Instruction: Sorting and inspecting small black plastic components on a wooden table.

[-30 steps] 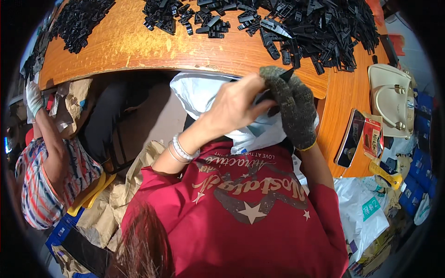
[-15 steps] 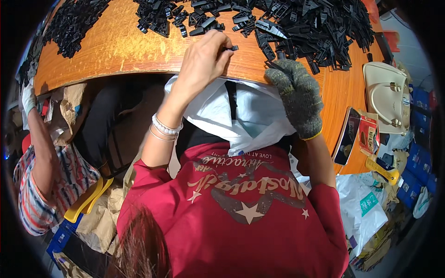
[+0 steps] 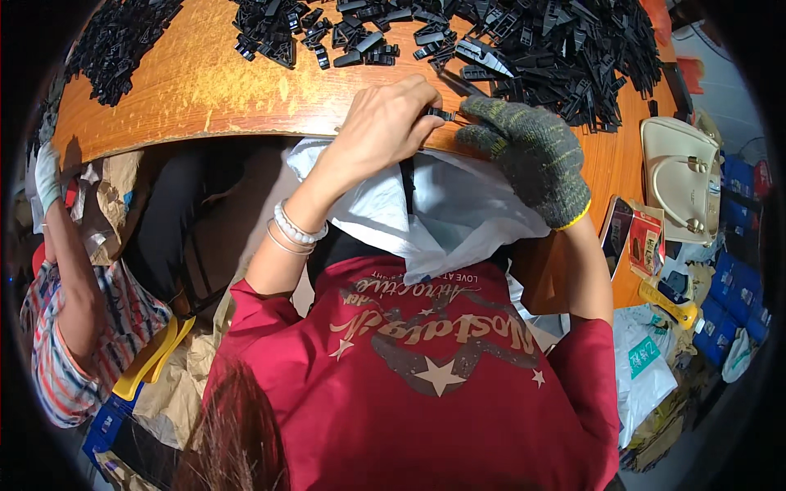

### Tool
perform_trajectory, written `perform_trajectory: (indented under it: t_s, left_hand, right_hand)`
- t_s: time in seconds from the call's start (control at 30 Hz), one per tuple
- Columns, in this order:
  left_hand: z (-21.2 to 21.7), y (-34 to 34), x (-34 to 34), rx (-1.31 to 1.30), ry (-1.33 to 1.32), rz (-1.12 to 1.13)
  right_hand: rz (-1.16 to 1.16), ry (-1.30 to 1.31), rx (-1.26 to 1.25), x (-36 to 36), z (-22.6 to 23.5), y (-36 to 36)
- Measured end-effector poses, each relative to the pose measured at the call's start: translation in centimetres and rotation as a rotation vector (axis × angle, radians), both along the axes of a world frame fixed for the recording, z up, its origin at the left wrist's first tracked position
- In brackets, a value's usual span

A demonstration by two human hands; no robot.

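My bare left hand [image 3: 385, 127] is closed in a pinch on a small black plastic part [image 3: 442, 114] just above the table's near edge. Close against it on the right is my right hand [image 3: 532, 155] in a dark grey knitted glove with a yellow cuff. Its thumb and fingers bend together at the part's right end, and whatever lies between them is hidden. A long dark plastic piece [image 3: 463, 83] lies beyond the gloved fingertips, at the edge of a large heap of black plastic parts [image 3: 565, 57]. A white cloth [image 3: 368, 200] drapes below the table edge.
More black parts lie in a far-left pile [image 3: 123, 49] and a middle pile [image 3: 270, 29] on the wooden table [image 3: 196, 90]. At right are a cream handbag [image 3: 679, 180], a phone [image 3: 616, 225] and a red packet [image 3: 647, 241]. Someone's gloved hand [image 3: 47, 176] touches the left edge.
My left hand has moved slightly right and nearer with the black part. My gloved right hand has turned and come left, its fingertips now meeting the part.
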State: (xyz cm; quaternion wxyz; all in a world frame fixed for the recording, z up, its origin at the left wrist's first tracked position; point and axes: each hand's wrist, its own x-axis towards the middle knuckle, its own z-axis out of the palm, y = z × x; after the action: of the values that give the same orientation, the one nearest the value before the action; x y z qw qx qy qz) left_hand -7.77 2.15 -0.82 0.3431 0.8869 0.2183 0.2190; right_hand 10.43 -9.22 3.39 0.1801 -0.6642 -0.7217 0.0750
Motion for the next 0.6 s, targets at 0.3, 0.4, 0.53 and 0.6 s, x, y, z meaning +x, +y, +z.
perform_trajectory:
  t_s: [0.3, 0.4, 0.53, 0.6]
  left_hand:
    - [-0.7, 1.2, -0.1, -0.002, -0.128, -0.020]
    - [-1.4, 0.5, -0.5, -0.258, -0.210, 0.017]
    - [-3.7, 0.5, -0.4, 0.017, -0.254, -0.090]
    - [-2.7, 0.1, 0.3, 0.031, -0.138, -0.048]
  right_hand:
    - [0.001, 0.014, -0.238, -0.8, 2.8, 2.6]
    - [0.052, -0.045, -0.242, -1.4, 3.0, 2.9]
    - [0.019, -0.113, -0.420, -2.6, 3.0, 3.9]
    - [-0.011, -0.123, -0.515, -3.2, 4.1, 4.4]
